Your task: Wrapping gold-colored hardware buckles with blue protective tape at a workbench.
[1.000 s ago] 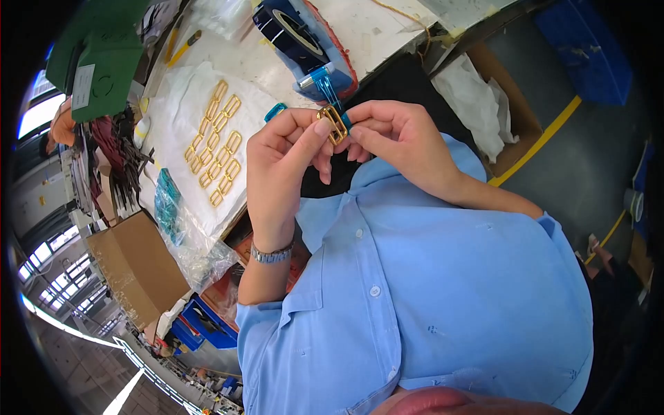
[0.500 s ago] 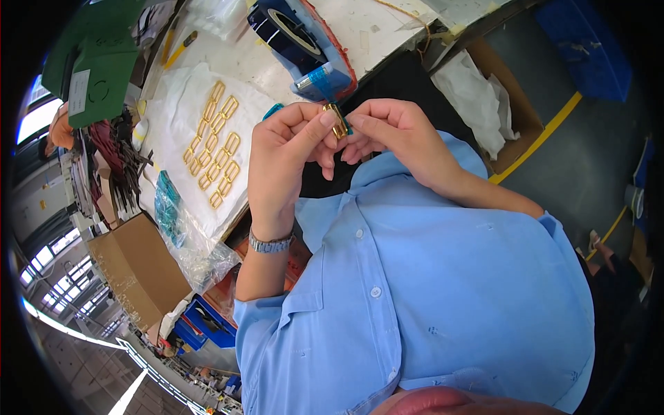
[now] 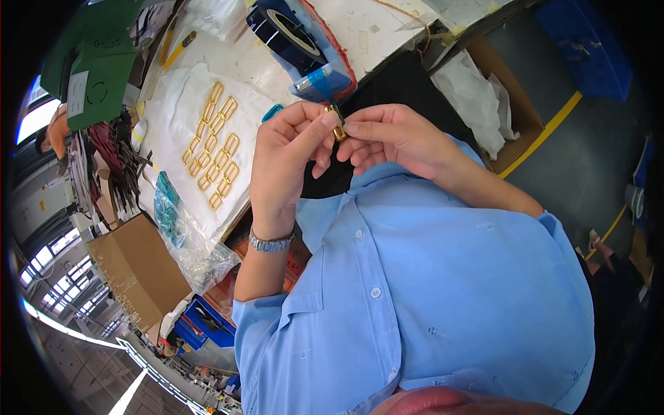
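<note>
My left hand (image 3: 294, 142) pinches a shiny gold buckle (image 3: 338, 131) upright between thumb and fingers, in front of my chest. From the other side my right hand (image 3: 391, 135) meets it, thumb and forefinger closed at the buckle's edge, the other fingers curled below. Whether a bit of tape lies under those fingertips is hidden. Just beyond my hands stands a tape dispenser (image 3: 335, 52) with a dark blue roll, blue film stuck on its front end. To the left, several gold oval buckles (image 3: 209, 149) lie in rows on a white sheet (image 3: 169, 114).
A teal packet in clear plastic (image 3: 168, 207) lies at the table's near left edge, above an open cardboard box (image 3: 138, 266). A small teal roll (image 3: 272, 112) sits behind my left hand. On the right are a box with white paper (image 3: 477, 104) and a blue bin (image 3: 588, 52).
My right hand has shifted slightly, its fingers lower and less bunched round the buckle. The teal bit seen by its fingertips no longer shows. My left hand keeps its pinch.
</note>
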The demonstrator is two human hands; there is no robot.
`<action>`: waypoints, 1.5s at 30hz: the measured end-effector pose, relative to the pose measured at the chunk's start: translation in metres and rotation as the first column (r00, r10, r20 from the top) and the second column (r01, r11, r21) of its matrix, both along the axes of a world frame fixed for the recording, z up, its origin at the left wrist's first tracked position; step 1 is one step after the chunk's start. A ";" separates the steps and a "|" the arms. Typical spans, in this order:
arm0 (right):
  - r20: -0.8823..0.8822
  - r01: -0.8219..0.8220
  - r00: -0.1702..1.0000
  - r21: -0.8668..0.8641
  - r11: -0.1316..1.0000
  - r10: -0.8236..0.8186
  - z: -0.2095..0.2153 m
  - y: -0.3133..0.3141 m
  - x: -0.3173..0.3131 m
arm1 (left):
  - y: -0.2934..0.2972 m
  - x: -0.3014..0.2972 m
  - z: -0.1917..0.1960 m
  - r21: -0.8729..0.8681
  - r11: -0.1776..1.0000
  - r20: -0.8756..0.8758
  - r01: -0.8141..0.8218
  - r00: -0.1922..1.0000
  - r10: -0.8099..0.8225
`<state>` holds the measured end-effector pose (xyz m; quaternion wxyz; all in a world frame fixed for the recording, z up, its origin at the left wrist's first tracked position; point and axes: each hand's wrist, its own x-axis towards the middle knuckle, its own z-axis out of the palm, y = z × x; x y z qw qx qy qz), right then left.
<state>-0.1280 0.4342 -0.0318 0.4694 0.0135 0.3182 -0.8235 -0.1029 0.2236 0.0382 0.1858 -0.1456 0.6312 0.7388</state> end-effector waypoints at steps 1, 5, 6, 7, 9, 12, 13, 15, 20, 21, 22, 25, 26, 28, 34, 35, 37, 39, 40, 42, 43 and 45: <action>0.047 -0.011 0.999 -0.028 1.000 0.012 -0.001 0.000 -0.001 | 0.000 0.001 -0.002 -0.009 1.000 -0.008 0.004 1.000 -0.004; -0.029 0.054 0.998 0.038 0.998 -0.053 0.006 0.001 0.002 | -0.003 0.008 -0.007 -0.042 0.999 -0.066 -0.018 0.998 0.015; -0.019 0.057 0.998 0.037 0.998 -0.056 0.009 0.001 0.004 | -0.003 0.009 -0.013 -0.037 0.999 -0.067 -0.016 0.998 0.014; -0.009 0.049 0.999 0.033 0.998 -0.049 0.013 0.001 0.006 | -0.003 0.012 -0.019 0.056 0.996 -0.079 -0.064 0.995 0.069; 0.005 0.051 0.999 0.039 0.998 -0.052 0.022 0.002 0.008 | 0.000 0.017 -0.029 0.153 0.981 -0.089 -0.118 0.987 0.132; 0.048 0.055 0.997 0.054 0.997 -0.057 0.029 0.002 0.010 | 0.013 0.018 -0.041 0.331 0.936 0.010 -0.121 0.992 0.125; 0.076 0.057 0.995 0.065 0.996 -0.062 0.032 0.002 0.010 | 0.015 0.017 -0.044 0.337 0.933 0.007 -0.125 0.991 0.131; 0.094 0.063 0.993 0.081 0.995 -0.070 0.037 0.002 0.012 | 0.016 0.015 -0.055 0.492 0.862 0.018 -0.124 0.991 0.132; 0.126 0.085 0.988 0.075 0.994 -0.094 0.036 0.004 0.015 | 0.023 0.011 -0.062 0.628 0.759 0.096 -0.173 0.985 0.145; 0.146 0.095 0.984 0.047 0.994 -0.101 0.030 0.004 0.016 | 0.020 0.011 -0.066 0.617 0.776 0.070 -0.133 0.991 0.114; 0.165 0.103 0.981 0.017 0.995 -0.104 0.029 0.004 0.015 | 0.019 0.011 -0.068 0.604 0.792 0.044 -0.094 0.995 0.084; 0.284 0.072 0.954 0.084 0.994 -0.093 0.045 0.000 0.014 | 0.019 0.015 -0.059 0.578 0.802 0.097 -0.150 0.989 0.115; 0.283 0.072 0.955 0.085 0.994 -0.093 0.046 0.002 0.012 | 0.019 0.015 -0.055 0.579 0.801 0.096 -0.150 0.989 0.115; 0.116 -0.128 0.986 0.058 0.990 0.120 0.043 0.010 0.005 | 0.019 0.016 -0.049 0.614 0.762 0.169 -0.208 0.977 0.130; -0.489 0.247 0.869 0.310 0.918 -0.069 0.012 0.013 -0.010 | 0.004 0.012 -0.047 0.865 0.486 0.194 -0.122 0.976 -0.100; -0.458 0.262 0.882 0.284 0.922 -0.109 0.012 0.009 -0.013 | 0.004 0.012 -0.047 0.864 0.488 0.195 -0.121 0.975 -0.103; -0.397 0.230 0.910 0.242 0.943 -0.120 0.006 0.001 -0.019 | 0.006 0.010 -0.049 0.922 0.307 0.284 -0.236 0.951 -0.125; -0.335 0.202 0.934 0.197 0.959 -0.127 0.002 -0.004 -0.020 | 0.012 0.012 -0.043 0.910 0.295 0.329 -0.292 0.940 -0.086; -0.259 0.201 0.954 0.176 0.964 -0.152 0.001 -0.007 -0.019 | 0.015 0.013 -0.041 0.895 0.278 0.373 -0.348 0.927 -0.041; -0.180 0.205 0.968 0.155 0.967 -0.176 0.005 -0.011 -0.017 | 0.019 0.015 -0.043 0.895 0.285 0.362 -0.342 0.932 -0.018; -0.255 0.235 0.948 0.156 0.959 -0.191 0.011 -0.013 -0.013 | 0.020 0.016 -0.043 0.894 0.292 0.351 -0.339 0.936 0.013; -0.326 0.262 0.924 0.154 0.953 -0.202 0.014 -0.013 -0.012 | 0.021 0.017 -0.042 0.881 0.296 0.374 -0.368 0.927 0.038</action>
